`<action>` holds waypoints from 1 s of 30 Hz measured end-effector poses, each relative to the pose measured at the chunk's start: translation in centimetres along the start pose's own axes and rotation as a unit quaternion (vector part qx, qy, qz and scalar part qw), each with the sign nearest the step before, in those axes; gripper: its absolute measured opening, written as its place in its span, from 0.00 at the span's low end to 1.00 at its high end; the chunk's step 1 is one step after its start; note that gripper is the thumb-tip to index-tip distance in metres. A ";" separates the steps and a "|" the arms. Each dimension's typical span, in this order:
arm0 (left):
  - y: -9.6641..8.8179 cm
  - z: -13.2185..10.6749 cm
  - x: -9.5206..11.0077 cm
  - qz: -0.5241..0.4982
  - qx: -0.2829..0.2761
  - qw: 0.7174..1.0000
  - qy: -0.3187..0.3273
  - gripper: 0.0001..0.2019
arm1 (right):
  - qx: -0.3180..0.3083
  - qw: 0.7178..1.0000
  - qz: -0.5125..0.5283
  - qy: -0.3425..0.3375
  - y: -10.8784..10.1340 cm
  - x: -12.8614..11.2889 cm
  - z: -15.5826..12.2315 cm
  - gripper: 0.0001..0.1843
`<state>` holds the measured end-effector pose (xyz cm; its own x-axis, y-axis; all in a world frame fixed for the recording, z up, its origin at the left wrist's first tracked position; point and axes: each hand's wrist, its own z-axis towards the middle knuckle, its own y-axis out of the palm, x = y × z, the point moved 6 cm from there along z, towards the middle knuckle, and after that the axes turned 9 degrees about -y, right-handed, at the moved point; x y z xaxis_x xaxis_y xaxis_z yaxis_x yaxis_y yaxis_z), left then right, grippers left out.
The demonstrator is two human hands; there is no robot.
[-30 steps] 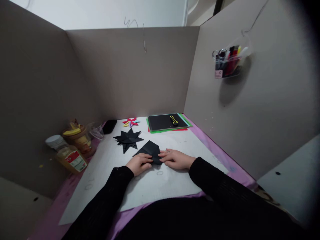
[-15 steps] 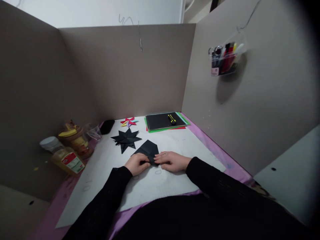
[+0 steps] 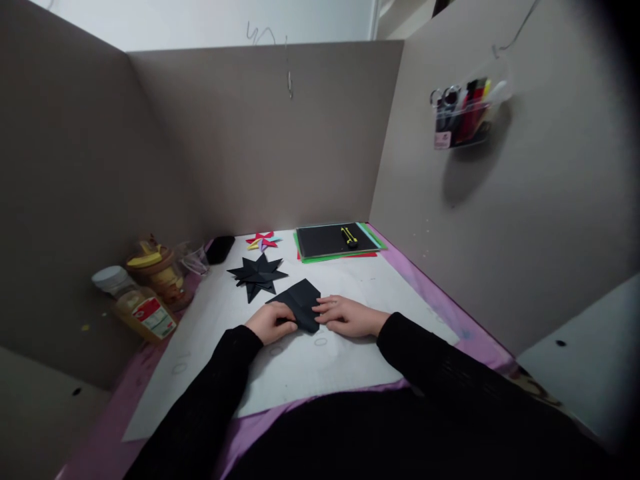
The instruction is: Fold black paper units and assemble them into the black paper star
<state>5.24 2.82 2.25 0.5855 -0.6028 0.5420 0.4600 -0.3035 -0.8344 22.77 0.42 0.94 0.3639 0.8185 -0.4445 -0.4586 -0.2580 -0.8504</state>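
Observation:
A folded black paper (image 3: 300, 301) lies on the white sheet (image 3: 350, 360) in front of me. My left hand (image 3: 270, 323) has its fingers curled on the paper's near left edge, pinching a fold. My right hand (image 3: 347, 316) rests flat beside the paper's right edge, its fingertips pressing on the black paper. Both arms are in black sleeves. Just behind the paper lies a finished black paper star (image 3: 257, 275).
A small red and yellow paper star (image 3: 262, 241), a black pouch (image 3: 219, 248), jars and a bottle (image 3: 137, 300) sit at the left. A stack of coloured paper with a cutter (image 3: 337, 241) lies at the back. Cardboard walls surround the desk; a pen holder (image 3: 463, 113) hangs right.
My hands stay on the black paper; the fingers shift slightly along the fold. The view moved a little with my head.

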 end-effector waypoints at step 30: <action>1.4 2.2 -1.8 0.134 0.049 0.961 -0.235 0.13 | -0.065 0.997 0.025 -0.021 0.1 -1.1 0.0 0.24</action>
<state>6.24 5.13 0.32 0.9181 -0.2429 0.3130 0.2976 -0.0989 -0.9496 22.28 -0.52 1.37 0.3076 0.8227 -0.4780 -0.3654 -0.3617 -0.8577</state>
